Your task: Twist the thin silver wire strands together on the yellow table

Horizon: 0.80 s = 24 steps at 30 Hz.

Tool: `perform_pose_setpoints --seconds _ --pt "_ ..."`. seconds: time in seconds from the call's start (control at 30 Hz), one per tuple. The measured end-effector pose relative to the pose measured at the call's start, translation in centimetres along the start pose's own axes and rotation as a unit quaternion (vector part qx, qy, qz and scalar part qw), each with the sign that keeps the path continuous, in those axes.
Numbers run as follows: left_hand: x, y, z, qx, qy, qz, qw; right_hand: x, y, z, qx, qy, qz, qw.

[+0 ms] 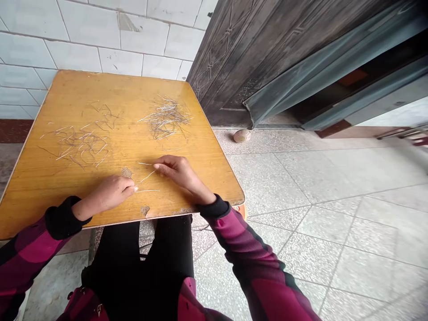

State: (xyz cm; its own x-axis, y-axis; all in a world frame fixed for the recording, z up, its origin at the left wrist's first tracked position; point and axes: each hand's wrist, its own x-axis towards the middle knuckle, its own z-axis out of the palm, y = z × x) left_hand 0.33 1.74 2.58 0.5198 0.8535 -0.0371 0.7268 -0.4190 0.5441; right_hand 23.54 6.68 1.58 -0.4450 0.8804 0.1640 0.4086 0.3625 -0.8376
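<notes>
My left hand is closed in a pinch low over the table, near its front edge. To its right my right hand pinches too, thumb against forefinger. Between the two pinches runs a thin, pale, wire-like strand, slanting up to the right. One short pale end sticks out to the left of my right fingertips, and another pale length points right from my left fingertips. Whether these are one piece or several cannot be made out. The fingers hide the gripped parts.
On the wooden table lie a dense heap of thin silvery strands at right and a looser scatter of brown and white strands at left. A tiled wall stands behind. A roundish object lies on the floor by the door.
</notes>
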Motion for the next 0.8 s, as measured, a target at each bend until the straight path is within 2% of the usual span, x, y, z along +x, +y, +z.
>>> perform_pose_setpoints --seconds 0.07,0.13,0.27,0.37,0.47,0.53,0.6,0.7,0.8 --pt "-0.1 0.1 0.1 0.006 0.007 -0.005 1.000 0.8 0.3 0.6 0.088 -0.035 0.054 0.994" --pt "-0.2 0.0 0.1 -0.009 0.006 -0.017 1.000 1.3 0.5 1.0 0.165 -0.046 0.100 0.980" --pt "-0.2 -0.5 -0.3 -0.143 0.007 -0.050 0.988 1.5 0.5 1.3 0.230 -0.035 0.133 0.963" --pt "0.2 -1.1 -0.4 -0.293 0.033 -0.091 0.951 1.2 0.4 1.6 0.223 -0.026 0.126 0.966" --pt "0.7 -1.4 -0.4 -0.432 0.048 -0.127 0.892 0.9 0.2 2.1 0.202 -0.018 0.103 0.974" --pt "1.1 -1.6 -0.3 -0.507 0.043 -0.142 0.849 0.7 0.0 2.4 0.203 -0.021 0.090 0.975" --pt "1.3 -1.8 -0.4 -0.554 0.026 -0.146 0.819 0.6 -0.1 2.5 0.227 -0.035 0.087 0.969" --pt "1.4 -2.1 -0.4 -0.594 0.001 -0.136 0.793 0.5 -0.3 2.2 0.293 -0.080 0.095 0.948" --pt "1.4 -2.4 -0.2 -0.609 -0.014 -0.122 0.783 0.4 -0.4 1.9 0.347 -0.120 0.104 0.924"
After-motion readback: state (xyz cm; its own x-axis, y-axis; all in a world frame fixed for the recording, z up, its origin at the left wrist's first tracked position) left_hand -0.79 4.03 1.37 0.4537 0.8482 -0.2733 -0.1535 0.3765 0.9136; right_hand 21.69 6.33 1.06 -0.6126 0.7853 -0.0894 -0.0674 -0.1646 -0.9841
